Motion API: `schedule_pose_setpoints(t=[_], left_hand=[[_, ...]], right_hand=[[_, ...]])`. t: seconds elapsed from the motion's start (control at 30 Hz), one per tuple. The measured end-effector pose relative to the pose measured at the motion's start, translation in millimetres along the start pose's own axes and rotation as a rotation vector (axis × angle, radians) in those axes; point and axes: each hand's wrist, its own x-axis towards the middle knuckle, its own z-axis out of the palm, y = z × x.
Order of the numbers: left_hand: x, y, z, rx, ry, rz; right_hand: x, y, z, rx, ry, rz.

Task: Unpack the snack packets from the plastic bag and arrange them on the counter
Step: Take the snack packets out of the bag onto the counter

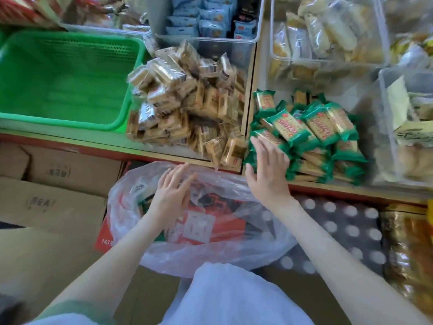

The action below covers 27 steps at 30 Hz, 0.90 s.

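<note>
A clear plastic bag point(246, 245) lies open below the counter's front edge, on a red box. My left hand point(172, 194) hovers over the bag's mouth with its fingers straight and spread, holding nothing. A heap of green-wrapped snack packets point(311, 130) lies on the counter point(178, 154) at the right. My right hand point(267, 170) rests flat against the near left side of that heap, fingers extended. A few green packets show dimly inside the bag under my left wrist.
A heap of brown-wrapped packets point(187, 104) fills the counter's middle section. A green basket point(63, 76) stands at the left. Clear bins point(206, 24) of other snacks line the back and right. Cardboard boxes point(46, 184) sit below left, a dotted cloth point(339, 226) below right.
</note>
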Motion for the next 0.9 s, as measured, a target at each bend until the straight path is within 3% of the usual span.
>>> schedule_pose_setpoints(t=[0.13, 0.27, 0.37, 0.43, 0.5, 0.67, 0.9], left_hand=[[-51.6, -55.8, -6.4, 0.098, -0.079, -0.239], [-103.5, -104.4, -4.4, 0.119, -0.284, -0.421], [-134.5, -127.2, -3.2, 0.086, -0.394, -0.454], [-145.1, -137.4, -3.1, 0.07, -0.424, -0.428], [-147.9, -143.6, -4.0, 0.062, -0.429, -0.389], [-138.9, -143.5, -8.2, 0.009, -0.534, -0.369], [-98.2, -123.1, -13.6, -0.051, -0.164, -0.201]], right_hand=[[-29.5, -76.3, 60.5, 0.122, -0.226, -0.148], [-58.2, -141.9, 119.8, 0.174, -0.567, -0.258], [-70.3, -173.3, 152.2, 0.092, -0.929, -0.263], [-77.4, -183.4, 170.2, -0.06, -1.058, -0.312], [-84.7, -186.2, 182.7, -0.157, -1.08, -0.335], [-85.2, -187.0, 190.2, -0.139, -1.004, -0.31], [-63.4, -159.0, 141.4, -0.023, -0.852, -0.166]])
